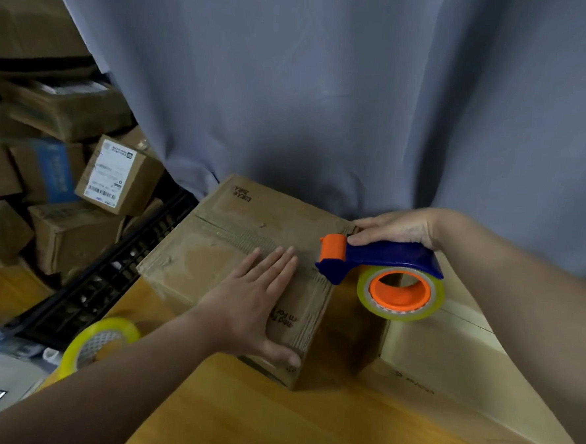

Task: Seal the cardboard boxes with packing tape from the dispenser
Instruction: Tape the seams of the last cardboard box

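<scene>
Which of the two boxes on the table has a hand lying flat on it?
The smaller middle box: the left hand lies flat on its top. The larger box to the right bears no hand.

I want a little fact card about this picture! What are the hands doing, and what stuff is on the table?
left hand: lies flat on top of the small cardboard box, fingers straight
right hand: grips the tape dispenser by its blue handle
tape roll: yellowish, on the dispenser's orange hub
dispenser front: at the small box's right edge
larger cardboard box: right of the small one
spare tape roll: at the table's left edge
table: wooden
behind: grey curtain, pile of cardboard boxes on the left
</scene>
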Demonstrator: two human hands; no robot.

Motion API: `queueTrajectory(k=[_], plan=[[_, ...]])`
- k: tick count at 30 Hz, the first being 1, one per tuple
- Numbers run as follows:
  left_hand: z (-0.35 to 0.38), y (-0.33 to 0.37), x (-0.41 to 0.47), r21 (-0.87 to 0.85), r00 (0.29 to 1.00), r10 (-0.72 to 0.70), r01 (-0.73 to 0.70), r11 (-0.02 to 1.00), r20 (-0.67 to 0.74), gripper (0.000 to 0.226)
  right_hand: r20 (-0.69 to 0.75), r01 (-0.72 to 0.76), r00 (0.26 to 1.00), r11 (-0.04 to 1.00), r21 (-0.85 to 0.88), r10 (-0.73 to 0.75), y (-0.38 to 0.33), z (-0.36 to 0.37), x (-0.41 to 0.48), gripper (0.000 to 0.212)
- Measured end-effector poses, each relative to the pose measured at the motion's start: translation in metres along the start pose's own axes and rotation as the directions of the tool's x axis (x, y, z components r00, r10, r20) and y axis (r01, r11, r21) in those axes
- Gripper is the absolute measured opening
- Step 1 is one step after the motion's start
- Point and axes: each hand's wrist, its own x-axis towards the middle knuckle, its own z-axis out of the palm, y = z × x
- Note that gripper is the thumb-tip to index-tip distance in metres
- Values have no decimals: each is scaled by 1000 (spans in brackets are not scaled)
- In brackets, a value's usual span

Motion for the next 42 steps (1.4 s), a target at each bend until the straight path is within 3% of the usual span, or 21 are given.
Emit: queueTrajectory(k=[7, 11, 15, 20, 27, 32, 35, 38, 42], plan=[[1, -2, 4, -15, 998, 3, -2, 1000, 57, 131, -60, -16, 998, 993, -116, 9, -9, 6, -16, 80], [2, -1, 0, -46, 999, 13, -10, 999, 52, 132, -240, -2, 970, 982, -189, -44, -8, 21, -34, 63], [5, -6, 5, -83, 998, 31, -26, 996, 62, 128, -445, -10, 892, 980, -198, -80, 0, 44, -43, 49], [11, -9, 9, -119, 1000, -6, 5, 993, -10, 120, -675, -54, 705, 932, -358, -219, -3, 69, -49, 57], [9, -10, 7, -146, 1000, 1, 0, 989, 9, 114, -674, -198, 734, 921, -337, -88, 24, 85, -82, 62], [5, 10, 16, -66, 991, -103, 98, 993, -80, 100, -694, -271, 713, 874, -403, -99, 18, 90, -65, 61], [4, 20, 19, -123, 999, 11, -14, 992, -32, 75, -691, -280, 717, 868, -410, -95, 16, 88, -63, 60], [4, -6, 13, -139, 995, 90, -96, 986, -43, 64, -691, -288, 718, 869, -402, -82, 16, 90, -63, 57], [4, -75, 0, -143, 982, -188, 183, 973, -24, 65, -698, -275, 715, 901, -335, -41, 19, 92, -63, 54]])
